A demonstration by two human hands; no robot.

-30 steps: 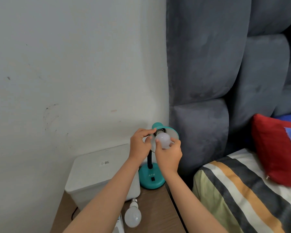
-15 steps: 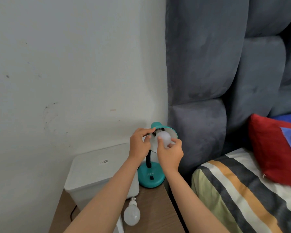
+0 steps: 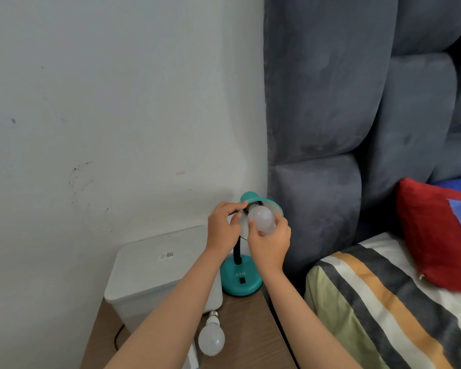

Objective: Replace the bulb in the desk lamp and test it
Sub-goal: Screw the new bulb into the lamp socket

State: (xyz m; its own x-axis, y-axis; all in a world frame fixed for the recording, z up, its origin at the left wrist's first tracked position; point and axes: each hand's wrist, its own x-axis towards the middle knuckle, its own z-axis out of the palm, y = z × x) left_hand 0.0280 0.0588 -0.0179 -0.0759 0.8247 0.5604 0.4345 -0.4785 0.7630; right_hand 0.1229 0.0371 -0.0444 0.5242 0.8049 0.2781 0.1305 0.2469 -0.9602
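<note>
Glass-like and frosted, the round white bulb (image 3: 261, 218) sits at the mouth of the teal metal shade (image 3: 273, 206) of the small teal desk lamp (image 3: 241, 280), its neck toward the dark socket at roughly 11 o'clock of the globe. Whether the thread is already engaged I cannot tell. The right hand (image 3: 270, 243) forms the working grip: fingers and thumb curl round the globe from 5 o'clock, closed on it at its widest part. The left hand (image 3: 222, 229) steadies the lamp, fingertips pinching the shade's edge and cap at 9 o'clock of the bulb.

The bulb looks light and smooth, so it will likely slip under a loose hold, and its shell is probably fragile; a gentle, even hold round the broad part, turning without squeezing, seems the safest way, with no sideways force on the neck. The lamp's black flexible neck (image 3: 237, 251) will likely give under twisting, which is why bracing the shade matters.

A second white pear-shaped bulb (image 3: 212, 338) lies on the brown wooden bench (image 3: 250, 328) at 6 o'clock of the lamp base, its screw cap pointing away, just beside a white lidded plastic box (image 3: 155, 270).
</note>
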